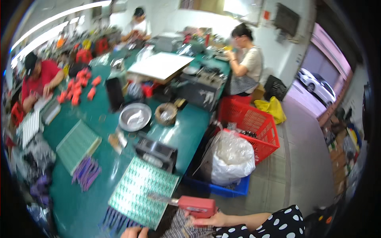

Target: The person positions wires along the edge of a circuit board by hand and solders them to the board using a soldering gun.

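My right hand [208, 220] is closed round a red gun-shaped tool [197, 206]. From its front a thin metal tip [160, 198] points left over a green panel [143, 186] with rows of small shiny marks. Whether the tip touches the panel I cannot tell. At the bottom edge of the picture, my left hand [135, 232] is by the panel's lower edge; only part of its fingers shows. Beside it, purple-blue strips [117, 219] stick out from under the panel. Patterned grey cloth [180, 227] lies below the tool.
A black boxy device [155, 152] stands behind the panel. Farther off are a metal bowl [135, 117], a tape roll [166, 114] and a second green panel [78, 143] with purple strips. Right of the table stand a blue bin [234, 191] and a red basket [264, 133]. Several people work around the table.
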Motion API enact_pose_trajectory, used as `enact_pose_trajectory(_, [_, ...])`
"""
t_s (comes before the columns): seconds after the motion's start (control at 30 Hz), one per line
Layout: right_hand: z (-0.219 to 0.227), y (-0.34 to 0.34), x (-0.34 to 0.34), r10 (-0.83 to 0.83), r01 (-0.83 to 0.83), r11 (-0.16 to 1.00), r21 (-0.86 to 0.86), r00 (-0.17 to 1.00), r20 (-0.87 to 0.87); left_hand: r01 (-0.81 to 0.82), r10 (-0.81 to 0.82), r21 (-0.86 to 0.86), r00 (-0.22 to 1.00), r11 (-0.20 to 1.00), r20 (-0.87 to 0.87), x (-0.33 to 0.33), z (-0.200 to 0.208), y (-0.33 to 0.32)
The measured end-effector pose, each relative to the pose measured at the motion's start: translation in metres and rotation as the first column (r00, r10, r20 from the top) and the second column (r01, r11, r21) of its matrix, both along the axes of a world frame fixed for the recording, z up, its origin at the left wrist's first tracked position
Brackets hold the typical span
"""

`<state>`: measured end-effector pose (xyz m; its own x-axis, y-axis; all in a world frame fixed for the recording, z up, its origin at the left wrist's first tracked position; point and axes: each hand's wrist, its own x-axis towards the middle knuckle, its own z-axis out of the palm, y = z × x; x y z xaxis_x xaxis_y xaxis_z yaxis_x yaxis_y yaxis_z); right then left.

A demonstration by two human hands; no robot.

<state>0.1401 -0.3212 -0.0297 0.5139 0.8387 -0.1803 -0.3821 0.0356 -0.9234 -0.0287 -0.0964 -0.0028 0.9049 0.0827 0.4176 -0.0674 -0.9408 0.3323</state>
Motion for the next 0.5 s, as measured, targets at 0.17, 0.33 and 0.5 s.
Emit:
enact_pose_trajectory(0.17, [-0.007, -0.028, 0.002, 0.141, -0.097, 0.962, -0.256, 0.977, 0.159, 0.117, -0.126, 0.168, 0.991, 0.979, 0.045, 0.020, -0.006, 0.012])
enact_pose_trajectory(0.33, [-0.015, -0.039, -0.006, 0.292, -0.152, 0.935, -0.321, 0.844, 0.450, 0.056, -0.058, 0.156, 0.998, 0.986, 0.008, 0.020, -0.005, 0.012])
enact_pose_trajectory(0.5, [-0.012, -0.024, -0.021, 0.033, -0.024, 0.991, -0.129, 0.997, 0.063, 0.040, -0.049, 0.254, 0.998, 0.966, 0.027, 0.009, -0.013, 0.009])
